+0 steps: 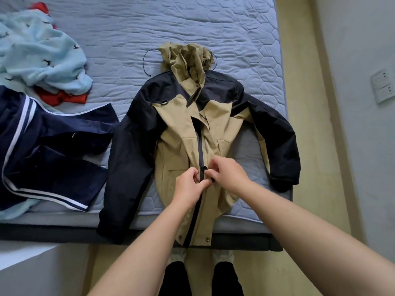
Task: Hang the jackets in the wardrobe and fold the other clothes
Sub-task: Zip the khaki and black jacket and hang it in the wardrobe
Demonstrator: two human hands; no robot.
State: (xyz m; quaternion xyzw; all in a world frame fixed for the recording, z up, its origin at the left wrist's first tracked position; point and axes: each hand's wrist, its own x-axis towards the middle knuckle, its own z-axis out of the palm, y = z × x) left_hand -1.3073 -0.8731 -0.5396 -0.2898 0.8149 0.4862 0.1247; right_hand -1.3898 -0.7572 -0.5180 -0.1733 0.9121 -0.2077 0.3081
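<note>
Flat on the bed (213, 28) lies a tan and navy jacket (175, 146), front up, hood pointing away from the person and hem hanging over the near edge. Both hands meet at the zipper (200, 150), about halfway up the front. The left hand (189, 184) pinches the fabric just beside the zipper, and the right hand (226, 174) has its fingers curled, pinching at the slider. To the left lie a navy garment with white stripes (53, 150) and a light blue fleece (42, 54).

A home bedroom: a quilted mattress (192, 28) strewn with clothes (42, 60), wall switches (383, 85) beside it.
</note>
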